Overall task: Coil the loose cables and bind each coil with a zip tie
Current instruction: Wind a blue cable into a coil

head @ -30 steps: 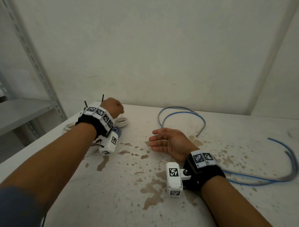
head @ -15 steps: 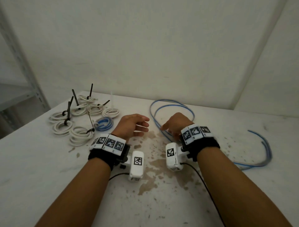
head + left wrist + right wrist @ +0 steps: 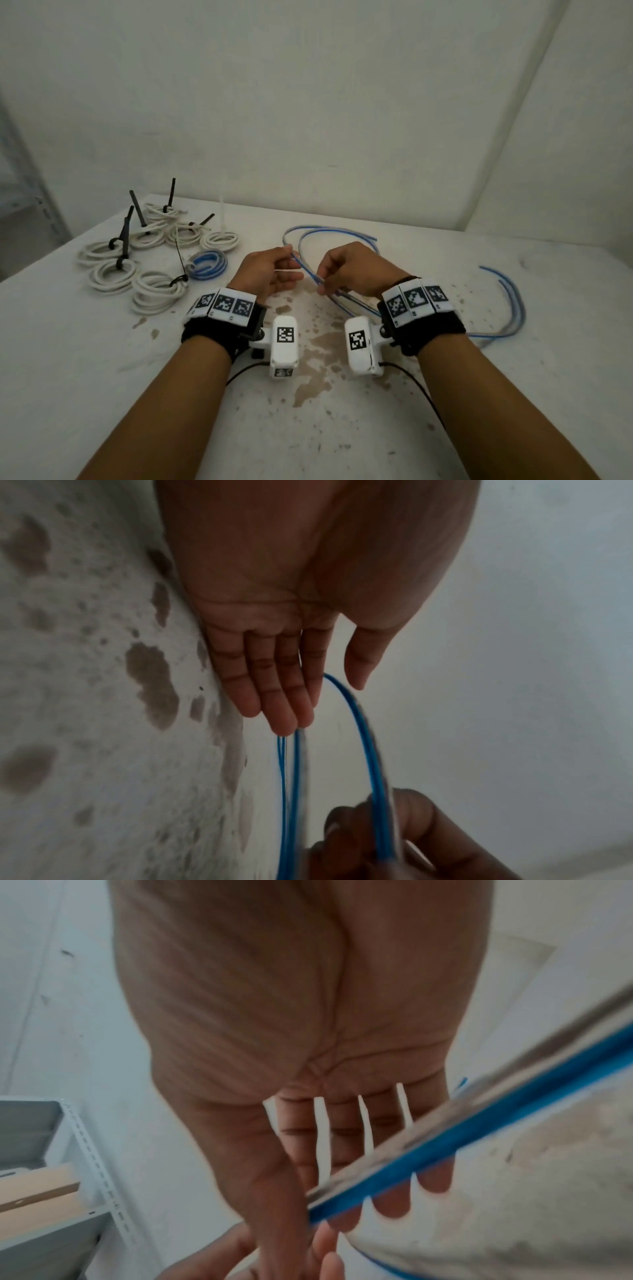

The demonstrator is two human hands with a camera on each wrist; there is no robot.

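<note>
A loose blue cable [image 3: 329, 228] lies in wide loops on the white table [image 3: 102, 394] and trails off to the right. My right hand [image 3: 322, 284] pinches a strand of it near the table's middle and holds it just above the surface. In the right wrist view the blue cable [image 3: 479, 1123] crosses the fingers of the right hand [image 3: 325, 1213] under the thumb. My left hand [image 3: 291, 267] is right beside it, fingers straight. In the left wrist view the cable's end [image 3: 359, 723] rests against the index finger of the left hand [image 3: 334, 699], with the thumb apart from it.
Several white coils [image 3: 150, 291] and one blue coil [image 3: 207, 265] bound with black zip ties [image 3: 137, 212] sit at the table's far left. A metal shelf [image 3: 34, 205] stands past the left edge. Brown stains [image 3: 318, 346] mark the middle. A wall rises behind.
My left hand left the bound coils and came to the middle. My right hand moved onto the blue cable and picked up a strand, which now reaches the left hand's fingers.
</note>
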